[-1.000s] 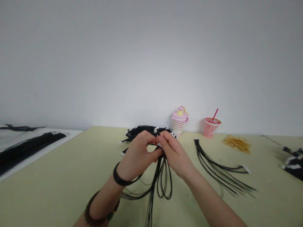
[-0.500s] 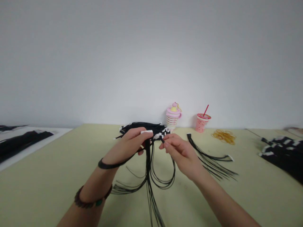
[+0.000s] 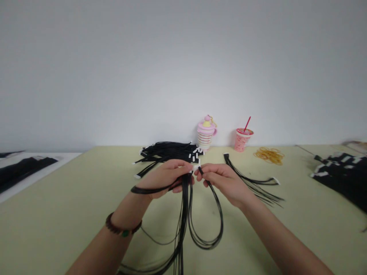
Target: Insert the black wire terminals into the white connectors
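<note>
My left hand [image 3: 164,178] is shut on a bunch of thin black wires [image 3: 185,214], which hang down in long loops towards the table. A small white connector [image 3: 196,167] shows at the top of the bunch, between my hands. My right hand [image 3: 223,184] pinches a black wire near its end, right next to my left fingertips. A black band and a beaded bracelet [image 3: 123,226] circle my left wrist.
On the pale green table [image 3: 57,229], a pile of white-tipped black wires [image 3: 168,152] lies ahead, with a looser bundle [image 3: 252,182] to the right. Further back are a pink cupcake-shaped container [image 3: 205,133], a pink straw cup [image 3: 242,139] and rubber bands [image 3: 268,156]. Black bundles lie at both sides.
My hands have drawn closer together, and my right hand now pulls a wire loop out to the right of the bunch. The view has tilted, so the table objects sit higher.
</note>
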### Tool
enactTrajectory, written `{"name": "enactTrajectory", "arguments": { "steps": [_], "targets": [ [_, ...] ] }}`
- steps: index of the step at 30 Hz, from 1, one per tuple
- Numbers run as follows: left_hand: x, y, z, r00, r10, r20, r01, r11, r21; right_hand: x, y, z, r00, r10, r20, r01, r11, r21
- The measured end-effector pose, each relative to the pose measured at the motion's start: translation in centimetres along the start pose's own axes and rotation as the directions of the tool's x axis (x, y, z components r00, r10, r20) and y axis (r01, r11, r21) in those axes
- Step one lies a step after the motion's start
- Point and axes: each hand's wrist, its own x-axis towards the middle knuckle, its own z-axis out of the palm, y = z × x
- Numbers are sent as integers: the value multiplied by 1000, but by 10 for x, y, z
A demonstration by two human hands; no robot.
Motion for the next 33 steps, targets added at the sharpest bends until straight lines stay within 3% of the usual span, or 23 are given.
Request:
{"name": "enactTrajectory", "arguments": {
  "steps": [6,12,17,19,21,23,27,33],
  "targets": [
    [-5,4,0,1000,-8,-13,8,1000,-15,2,6,-3,999,-51,-16,51,999,-12],
    [-10,12,8,999,-31,-45,30,999,-22,2,10,-8,996,-89,-23,76,938,-339],
    [-8,10,10,995,-75,-67,73,997,-34,3,14,-10,989,-138,-47,103,889,-446],
    [-5,7,10,990,-81,-114,73,995,-73,1,12,-6,961,-255,-108,156,820,-551],
    [-2,3,10,982,-56,-180,35,993,-115,-3,8,0,894,-410,-183,189,713,-675],
    [1,0,10,970,-30,-242,-5,990,-141,-8,4,10,856,-488,-168,215,632,-745],
    [1,-1,11,957,-5,-291,-45,985,-166,-16,2,24,929,-368,26,250,578,-776],
    [3,-1,11,951,9,-310,-51,990,-128,-13,6,23,924,-381,16,253,582,-773]
  ]
}}
